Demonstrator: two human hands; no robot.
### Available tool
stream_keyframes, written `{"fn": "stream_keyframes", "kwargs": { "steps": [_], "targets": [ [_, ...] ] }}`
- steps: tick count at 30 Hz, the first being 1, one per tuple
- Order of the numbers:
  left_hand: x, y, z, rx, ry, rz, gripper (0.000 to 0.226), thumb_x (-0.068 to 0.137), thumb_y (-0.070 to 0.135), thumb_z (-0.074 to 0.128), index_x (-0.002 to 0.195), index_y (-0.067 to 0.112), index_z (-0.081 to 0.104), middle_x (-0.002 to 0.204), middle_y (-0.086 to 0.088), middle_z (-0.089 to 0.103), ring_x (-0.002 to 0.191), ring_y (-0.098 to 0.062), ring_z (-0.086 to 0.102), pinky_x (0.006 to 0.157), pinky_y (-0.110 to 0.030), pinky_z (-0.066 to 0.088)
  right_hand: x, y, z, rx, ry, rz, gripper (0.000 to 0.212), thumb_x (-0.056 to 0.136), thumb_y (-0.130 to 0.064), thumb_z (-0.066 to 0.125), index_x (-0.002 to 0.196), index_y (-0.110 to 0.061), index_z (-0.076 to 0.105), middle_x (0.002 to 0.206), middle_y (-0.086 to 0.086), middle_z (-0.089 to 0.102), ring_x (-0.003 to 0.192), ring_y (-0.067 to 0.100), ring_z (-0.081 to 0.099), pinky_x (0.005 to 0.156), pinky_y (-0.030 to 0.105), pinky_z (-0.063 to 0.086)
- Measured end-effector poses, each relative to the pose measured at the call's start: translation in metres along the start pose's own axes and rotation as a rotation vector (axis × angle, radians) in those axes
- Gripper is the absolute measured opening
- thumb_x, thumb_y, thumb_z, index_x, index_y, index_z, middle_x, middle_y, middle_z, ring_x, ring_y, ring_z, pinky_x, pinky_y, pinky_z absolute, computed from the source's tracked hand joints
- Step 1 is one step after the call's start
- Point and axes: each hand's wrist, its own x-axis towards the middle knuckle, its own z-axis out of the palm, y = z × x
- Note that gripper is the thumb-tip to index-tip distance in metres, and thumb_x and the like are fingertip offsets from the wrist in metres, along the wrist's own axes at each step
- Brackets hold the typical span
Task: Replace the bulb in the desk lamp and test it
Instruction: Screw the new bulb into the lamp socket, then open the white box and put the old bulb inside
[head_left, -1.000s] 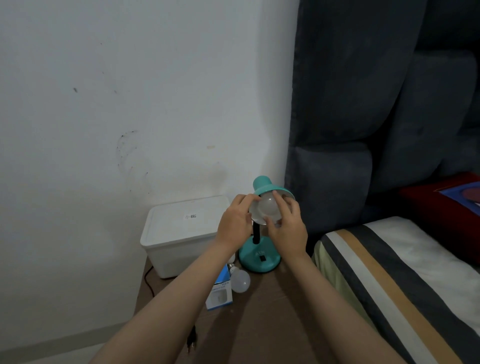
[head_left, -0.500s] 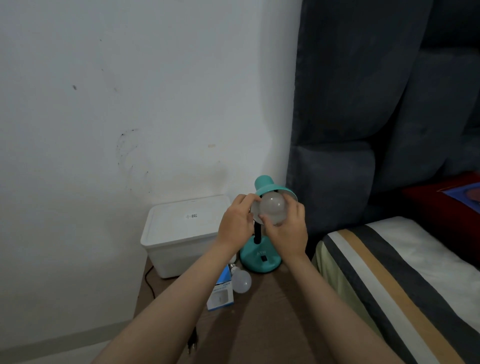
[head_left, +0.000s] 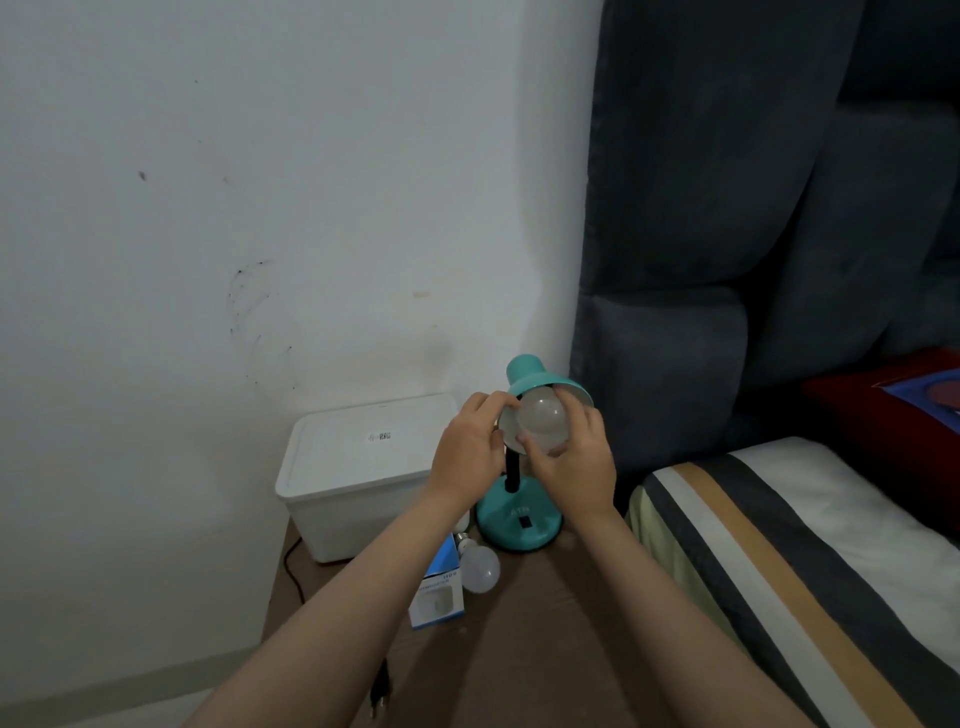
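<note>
A teal desk lamp (head_left: 519, 525) stands on a brown bedside table, its shade (head_left: 540, 382) tilted toward me. A frosted white bulb (head_left: 542, 417) sits at the mouth of the shade. My right hand (head_left: 571, 462) wraps its fingers around the bulb from below and the right. My left hand (head_left: 470, 452) grips the left rim of the shade. Whether the bulb's base is in the socket is hidden. A second white bulb (head_left: 479, 570) lies on the table beside a blue and white bulb box (head_left: 436, 592).
A white lidded plastic box (head_left: 358, 483) stands against the wall, left of the lamp. A black cord (head_left: 291, 566) and plug (head_left: 381, 696) lie on the table (head_left: 545, 649). A bed with a striped cover (head_left: 779, 561) and a dark padded headboard (head_left: 727, 260) fill the right side.
The bulb shows further out of the shade than a second ago, and my right hand has shifted its grip lower around it. My left hand stays on the shade's rim.
</note>
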Motion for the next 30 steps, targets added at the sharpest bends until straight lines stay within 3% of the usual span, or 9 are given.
{"fn": "stream_keyframes", "kwargs": {
  "steps": [4,9,22,25,28,30],
  "targets": [
    [0.0,-0.001,0.001,-0.014,-0.002,0.009,0.045,0.077,-0.009,0.05,0.109,0.023,0.056,0.1,-0.001,0.056,0.069,-0.019,0.058,0.068,-0.042,0.053,-0.001,0.005,-0.001,-0.026,-0.014,-0.04,0.055,0.077,-0.021,0.073,0.128,-0.02,0.051,0.11,0.007,0.053,0.074,0.021,0.062,0.057,0.011,0.038],
    [-0.001,0.0,0.005,-0.009,0.008,0.009,0.044,0.077,-0.008,0.05,0.108,0.022,0.057,0.099,-0.001,0.056,0.068,-0.017,0.056,0.068,-0.042,0.052,0.001,0.003,0.0,-0.058,0.006,-0.035,0.052,0.079,-0.028,0.073,0.123,-0.011,0.051,0.112,0.011,0.057,0.087,0.027,0.064,0.059,0.026,0.048],
    [-0.003,0.002,0.004,-0.016,0.03,0.015,0.043,0.078,-0.008,0.05,0.109,0.02,0.058,0.1,0.0,0.056,0.068,-0.015,0.054,0.065,-0.037,0.051,0.004,0.005,0.0,-0.087,-0.034,-0.037,0.056,0.08,-0.036,0.07,0.123,-0.008,0.049,0.114,0.012,0.057,0.089,0.028,0.063,0.06,0.033,0.053],
    [-0.005,0.001,0.002,-0.058,0.018,0.015,0.045,0.078,-0.008,0.05,0.113,0.02,0.057,0.107,-0.001,0.058,0.082,-0.015,0.058,0.073,-0.036,0.054,0.004,0.001,-0.004,-0.057,-0.064,-0.013,0.055,0.082,-0.033,0.068,0.127,-0.012,0.046,0.118,0.01,0.055,0.094,0.027,0.061,0.065,0.032,0.051],
    [-0.013,0.003,-0.002,-0.143,-0.028,-0.018,0.05,0.081,-0.007,0.051,0.123,0.02,0.053,0.124,0.0,0.056,0.103,-0.012,0.058,0.089,-0.027,0.052,-0.001,-0.004,-0.007,-0.052,-0.071,0.01,0.057,0.082,-0.027,0.066,0.133,-0.015,0.042,0.117,0.011,0.052,0.091,0.026,0.06,0.064,0.031,0.049],
    [-0.023,0.004,-0.006,-0.173,-0.069,-0.09,0.051,0.085,-0.001,0.051,0.129,0.024,0.048,0.129,0.004,0.054,0.102,-0.011,0.059,0.088,-0.019,0.05,-0.012,-0.007,-0.007,-0.046,-0.024,0.022,0.059,0.083,-0.025,0.067,0.135,-0.014,0.042,0.111,0.011,0.05,0.083,0.022,0.058,0.059,0.03,0.048]
  ]
}}
